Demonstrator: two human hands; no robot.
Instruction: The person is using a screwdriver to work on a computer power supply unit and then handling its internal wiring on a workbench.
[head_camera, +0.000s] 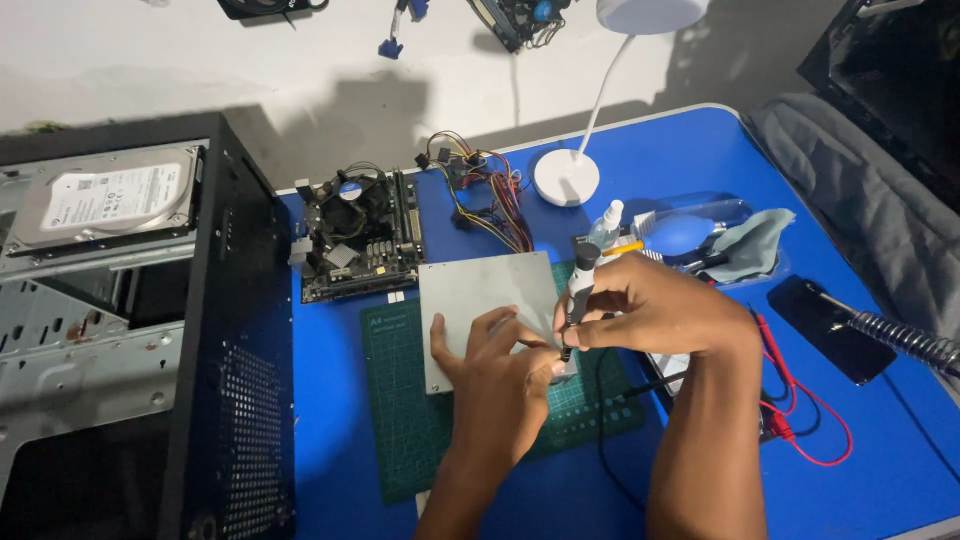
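My right hand (650, 310) grips a slim grey electric screwdriver (579, 290) held nearly upright, its tip down at the right edge of a flat grey metal box (480, 295). That box lies on a green cutting mat (420, 440) on the blue table (330, 400). My left hand (497, 375) rests on the box, fingers spread over its near right corner, steadying it close to the screwdriver tip. The spot under the tip is partly hidden by my fingers.
An open black computer case (220, 380) with a hard drive (110, 200) stands left. A motherboard (360, 235), coloured cable bundle (490, 205), white desk lamp (567, 175), spray bottle (605, 225), blue blower (690, 228), grey cloth (755, 245), red leads (815, 420), phone (835, 325) surround the mat.
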